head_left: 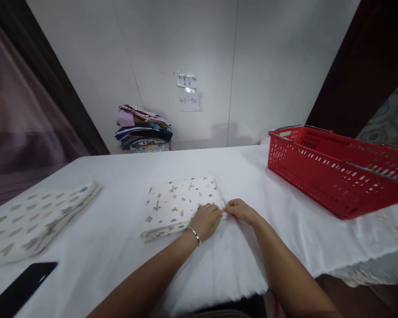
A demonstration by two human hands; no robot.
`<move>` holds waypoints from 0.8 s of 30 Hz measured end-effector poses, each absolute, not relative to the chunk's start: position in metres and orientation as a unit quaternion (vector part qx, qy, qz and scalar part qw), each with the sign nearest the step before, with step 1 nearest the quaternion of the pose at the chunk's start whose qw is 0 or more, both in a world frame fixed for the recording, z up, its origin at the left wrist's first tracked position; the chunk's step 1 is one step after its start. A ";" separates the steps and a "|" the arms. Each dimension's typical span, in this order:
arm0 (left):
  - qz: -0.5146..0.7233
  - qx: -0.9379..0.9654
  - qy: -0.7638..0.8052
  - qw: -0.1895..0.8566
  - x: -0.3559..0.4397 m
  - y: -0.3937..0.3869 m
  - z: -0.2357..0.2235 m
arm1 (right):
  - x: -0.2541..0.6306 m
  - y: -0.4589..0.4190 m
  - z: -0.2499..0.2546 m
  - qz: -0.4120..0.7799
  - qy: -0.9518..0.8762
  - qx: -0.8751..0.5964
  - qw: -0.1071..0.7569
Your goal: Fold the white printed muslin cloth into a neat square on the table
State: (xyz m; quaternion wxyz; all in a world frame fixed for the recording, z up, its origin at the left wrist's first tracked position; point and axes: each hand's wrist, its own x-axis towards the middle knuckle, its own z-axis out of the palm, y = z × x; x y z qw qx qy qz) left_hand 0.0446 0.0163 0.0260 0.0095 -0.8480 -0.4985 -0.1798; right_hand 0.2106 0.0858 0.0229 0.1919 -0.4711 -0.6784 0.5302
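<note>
A folded white cloth [175,201] with small printed figures lies flat in the middle of the table. My left hand [206,219], with a bracelet on the wrist, rests on the cloth's near right corner, fingers curled and pinching the edge. My right hand [239,209] meets it at the same corner, fingers pinched on the cloth's edge. Both forearms reach in from the bottom of the view.
A white sheet covers the table [126,168]. A red plastic basket [331,170] stands at the right. Another folded printed cloth [29,218] lies at the left, a dark phone [20,289] near it. A pile of folded clothes [142,129] sits by the back wall.
</note>
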 end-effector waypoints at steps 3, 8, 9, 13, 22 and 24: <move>-0.199 -0.831 -0.519 -0.006 0.031 0.016 0.032 | 0.212 0.088 0.020 0.527 -0.671 -0.490 0.181; -0.181 -0.805 -0.565 0.003 0.008 0.010 0.030 | 0.213 0.089 0.014 0.520 -0.678 -0.491 0.167; -0.180 -0.804 -0.567 0.005 0.006 0.008 0.028 | 0.212 0.089 0.014 0.519 -0.680 -0.491 0.167; -0.187 -0.801 -0.569 0.005 0.004 0.005 0.026 | 0.209 0.087 0.016 0.520 -0.679 -0.488 0.173; -0.158 -0.821 -0.549 -0.008 0.008 0.005 0.030 | 0.200 0.091 0.028 0.510 -0.680 -0.492 0.185; -0.126 -0.831 -0.542 -0.014 0.012 0.002 0.022 | 0.195 0.096 0.030 0.496 -0.684 -0.500 0.191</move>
